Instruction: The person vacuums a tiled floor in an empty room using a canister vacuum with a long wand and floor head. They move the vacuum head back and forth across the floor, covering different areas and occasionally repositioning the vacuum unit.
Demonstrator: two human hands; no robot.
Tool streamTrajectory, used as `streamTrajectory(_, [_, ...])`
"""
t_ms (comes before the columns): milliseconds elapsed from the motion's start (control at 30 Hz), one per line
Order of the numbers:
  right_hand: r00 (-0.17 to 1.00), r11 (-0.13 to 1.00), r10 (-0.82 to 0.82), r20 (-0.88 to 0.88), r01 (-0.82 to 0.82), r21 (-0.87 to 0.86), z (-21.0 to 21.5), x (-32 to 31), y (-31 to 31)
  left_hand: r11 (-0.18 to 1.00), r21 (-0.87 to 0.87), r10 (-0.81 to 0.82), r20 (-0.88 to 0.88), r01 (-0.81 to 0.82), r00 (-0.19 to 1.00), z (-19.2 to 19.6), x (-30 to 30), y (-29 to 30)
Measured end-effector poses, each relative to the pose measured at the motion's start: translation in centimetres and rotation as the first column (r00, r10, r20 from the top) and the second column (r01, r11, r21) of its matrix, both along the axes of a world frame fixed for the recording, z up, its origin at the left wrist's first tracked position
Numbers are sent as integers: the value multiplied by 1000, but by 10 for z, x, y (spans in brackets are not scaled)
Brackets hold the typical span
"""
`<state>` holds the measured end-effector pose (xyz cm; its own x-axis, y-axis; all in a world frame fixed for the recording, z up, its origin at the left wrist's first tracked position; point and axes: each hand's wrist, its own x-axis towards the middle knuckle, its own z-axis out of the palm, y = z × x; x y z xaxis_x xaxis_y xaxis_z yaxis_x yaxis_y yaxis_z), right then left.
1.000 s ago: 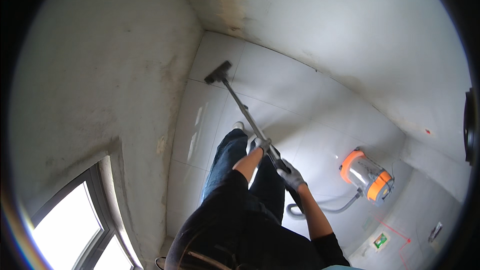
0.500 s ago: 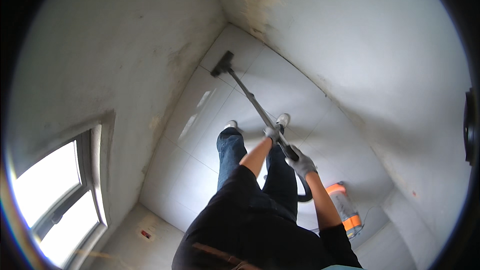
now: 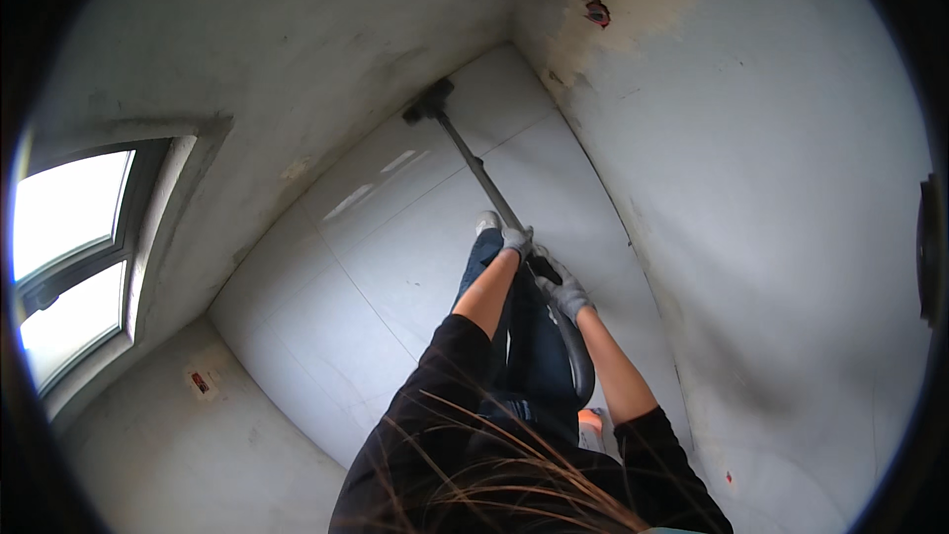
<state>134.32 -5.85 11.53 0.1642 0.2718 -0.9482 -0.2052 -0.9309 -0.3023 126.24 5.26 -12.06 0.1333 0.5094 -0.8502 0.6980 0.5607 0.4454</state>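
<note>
A vacuum cleaner wand (image 3: 478, 172) slants up and away over the tiled floor (image 3: 395, 237). Its dark floor head (image 3: 429, 102) lies at the foot of the left wall, near the far corner. My left hand (image 3: 516, 240), in a grey work glove, is closed around the wand's lower part. Closer to me, my gloved right hand (image 3: 565, 294) grips the black handle end. From there a dark hose (image 3: 579, 361) curves down past my legs. Part of the orange vacuum body (image 3: 591, 419) shows beside my right forearm; the rest is hidden.
The left wall (image 3: 297, 59) holds a window (image 3: 74, 247). The right wall (image 3: 771, 188) has an open wall box (image 3: 596, 11) near the corner; another wall box (image 3: 202, 383) is in the lower-left wall. My shoe (image 3: 487, 222) stands just beyond my left hand.
The floor head has moved from the open tiles to the left wall's base. My view has turned, and the vacuum body is now mostly hidden. Both hands keep their grip.
</note>
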Motion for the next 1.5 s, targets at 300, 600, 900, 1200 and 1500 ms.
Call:
streamTrajectory(300, [975,970,-199,102,182,160,11,4,-121,751,-149,-650,11,644,760,-22,22,-139])
streamTrajectory(600, [908,796,-419,4,365,483,-10,-26,-94,940,27,-340,43,339,939,38,18,-81])
streamTrajectory(900, [910,935,-328,255,275,222,6,28,-40,918,-71,-387,48,390,921,23,74,-26])
streamTrajectory(1200, [748,740,-660,68,632,229,48,4,-103,787,-109,-581,197,607,790,59,76,-95])
streamTrajectory(1500, [874,896,-443,200,427,121,-17,109,21,968,11,-252,47,251,967,-11,158,4])
